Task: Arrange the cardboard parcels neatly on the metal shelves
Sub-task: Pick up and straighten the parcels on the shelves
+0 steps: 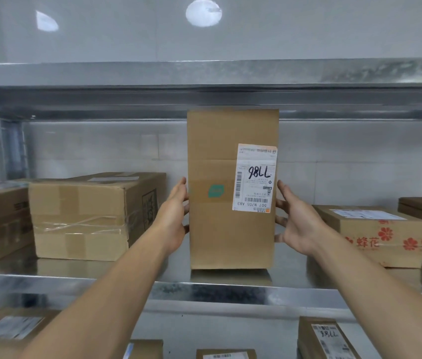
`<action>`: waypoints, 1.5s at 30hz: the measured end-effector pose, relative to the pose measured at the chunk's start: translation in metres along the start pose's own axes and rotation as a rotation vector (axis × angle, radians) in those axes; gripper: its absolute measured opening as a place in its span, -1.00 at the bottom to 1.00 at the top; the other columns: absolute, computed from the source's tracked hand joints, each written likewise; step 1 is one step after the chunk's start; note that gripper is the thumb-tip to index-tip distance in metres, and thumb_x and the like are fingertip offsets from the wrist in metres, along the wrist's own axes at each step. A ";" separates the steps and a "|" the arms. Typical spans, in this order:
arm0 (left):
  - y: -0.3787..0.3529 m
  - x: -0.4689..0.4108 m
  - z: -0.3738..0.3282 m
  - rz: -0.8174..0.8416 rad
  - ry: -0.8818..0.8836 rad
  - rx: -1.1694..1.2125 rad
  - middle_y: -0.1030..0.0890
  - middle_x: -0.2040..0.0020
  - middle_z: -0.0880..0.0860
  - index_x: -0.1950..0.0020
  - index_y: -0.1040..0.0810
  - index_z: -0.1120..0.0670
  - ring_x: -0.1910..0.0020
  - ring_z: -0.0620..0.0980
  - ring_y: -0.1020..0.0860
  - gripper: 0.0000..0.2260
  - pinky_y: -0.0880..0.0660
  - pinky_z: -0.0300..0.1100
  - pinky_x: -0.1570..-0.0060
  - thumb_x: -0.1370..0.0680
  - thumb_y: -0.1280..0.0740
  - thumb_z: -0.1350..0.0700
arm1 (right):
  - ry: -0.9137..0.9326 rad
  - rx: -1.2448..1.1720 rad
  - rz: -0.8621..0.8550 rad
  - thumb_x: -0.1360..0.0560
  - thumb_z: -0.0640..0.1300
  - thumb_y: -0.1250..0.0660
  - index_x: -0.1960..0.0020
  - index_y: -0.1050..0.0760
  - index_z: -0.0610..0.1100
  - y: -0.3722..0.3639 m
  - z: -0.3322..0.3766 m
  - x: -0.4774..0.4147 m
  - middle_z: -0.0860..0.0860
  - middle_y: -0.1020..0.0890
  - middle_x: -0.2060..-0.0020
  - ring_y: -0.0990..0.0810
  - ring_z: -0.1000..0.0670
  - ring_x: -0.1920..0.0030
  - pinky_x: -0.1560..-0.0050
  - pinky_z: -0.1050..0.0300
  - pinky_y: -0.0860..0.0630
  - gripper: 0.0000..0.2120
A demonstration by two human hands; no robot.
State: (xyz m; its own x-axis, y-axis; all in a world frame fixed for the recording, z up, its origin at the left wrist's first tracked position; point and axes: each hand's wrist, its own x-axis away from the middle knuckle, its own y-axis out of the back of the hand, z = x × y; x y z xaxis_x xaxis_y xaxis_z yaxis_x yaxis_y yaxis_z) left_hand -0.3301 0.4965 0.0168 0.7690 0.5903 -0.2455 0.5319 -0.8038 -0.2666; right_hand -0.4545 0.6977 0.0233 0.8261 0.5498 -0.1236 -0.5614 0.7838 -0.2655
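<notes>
The tall cardboard parcel [215, 229] stands upright on the middle metal shelf [75, 283], dead centre ahead of me, its white label [255, 177] marked "98LL" facing me. My left hand [172, 216] presses flat against its side at 9 o'clock, thumb pointing up. My right hand [298, 224] is spread wide at 3 o'clock, with its fingertips [279, 220] touching the edge. Farther out at 9 o'clock sits a taped carton [80, 216], and at 3 o'clock a box printed with red flowers [375, 237], both apart from the parcel.
</notes>
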 end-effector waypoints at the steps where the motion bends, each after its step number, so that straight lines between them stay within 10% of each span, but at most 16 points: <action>1: 0.000 0.001 0.000 -0.001 0.007 -0.026 -0.68 -0.18 -0.07 -0.38 -0.52 -0.24 -0.18 -0.05 -0.60 -0.70 -0.55 -0.02 -0.06 -0.71 -0.13 -0.16 | -0.004 0.026 -0.005 -0.67 0.24 -0.12 -0.24 -0.57 0.16 -0.001 0.000 -0.001 0.04 -0.63 -0.20 -0.54 -0.09 -0.26 -0.02 -0.32 -0.57 -0.67; 6: -0.007 0.007 0.000 -0.047 0.040 -0.025 -0.71 -0.12 -0.05 -0.24 -0.65 -0.13 0.06 -0.08 -0.58 -0.65 -0.51 -0.10 0.13 -0.70 -0.12 -0.20 | -0.021 0.110 -0.019 -0.67 0.28 -0.06 -0.23 -0.62 0.13 -0.008 0.000 0.000 0.10 -0.66 -0.17 -0.53 -0.06 -0.29 -0.13 -0.36 -0.55 -0.57; 26: -0.015 0.012 -0.007 -0.045 0.018 -0.053 -0.70 -0.08 -0.09 -0.26 -0.63 -0.18 -0.05 -0.07 -0.60 -0.67 -0.53 -0.07 0.09 -0.71 -0.11 -0.19 | -0.026 0.123 -0.014 -0.69 0.26 -0.04 -0.22 -0.59 0.22 -0.003 0.001 0.003 0.16 -0.65 -0.07 -0.54 0.03 -0.14 -0.15 -0.38 -0.51 -0.63; 32: -0.009 0.009 -0.004 -0.027 0.005 -0.094 -0.67 -0.21 -0.11 -0.36 -0.57 -0.24 -0.29 -0.06 -0.55 -0.68 -0.50 0.08 -0.31 -0.70 -0.13 -0.20 | -0.026 0.244 -0.024 -0.62 0.36 -0.12 -0.27 -0.58 0.23 0.005 -0.001 -0.006 0.18 -0.62 -0.24 -0.47 0.00 -0.34 -0.38 -0.40 -0.34 -0.59; 38: -0.005 0.006 -0.001 -0.044 -0.003 -0.188 -0.42 -0.50 -0.13 -0.48 -0.42 -0.31 -0.51 -0.05 -0.32 -0.66 -0.20 0.15 -0.50 -0.71 -0.11 -0.17 | 0.033 0.344 -0.049 -0.67 0.28 -0.09 -0.35 -0.53 0.29 0.012 0.000 -0.007 0.22 -0.65 -0.22 -0.53 0.03 -0.11 -0.01 0.02 -0.31 -0.64; 45: -0.004 0.004 -0.001 -0.039 -0.069 -0.198 -0.62 -0.13 -0.18 -0.35 -0.55 -0.28 -0.13 -0.12 -0.49 -0.68 -0.32 -0.04 -0.21 -0.72 -0.12 -0.01 | 0.044 0.155 0.004 -0.74 -0.01 -0.08 -0.40 -0.51 0.20 0.021 -0.002 -0.009 0.10 -0.64 -0.20 -0.54 -0.02 -0.06 0.06 0.07 -0.38 -0.66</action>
State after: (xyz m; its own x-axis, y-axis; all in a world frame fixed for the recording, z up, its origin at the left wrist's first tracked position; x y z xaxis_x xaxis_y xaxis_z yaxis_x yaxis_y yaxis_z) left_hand -0.3290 0.5022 0.0175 0.7241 0.6192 -0.3039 0.6252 -0.7753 -0.0901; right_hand -0.4739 0.7083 0.0166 0.8231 0.5427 -0.1671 -0.5630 0.8184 -0.1149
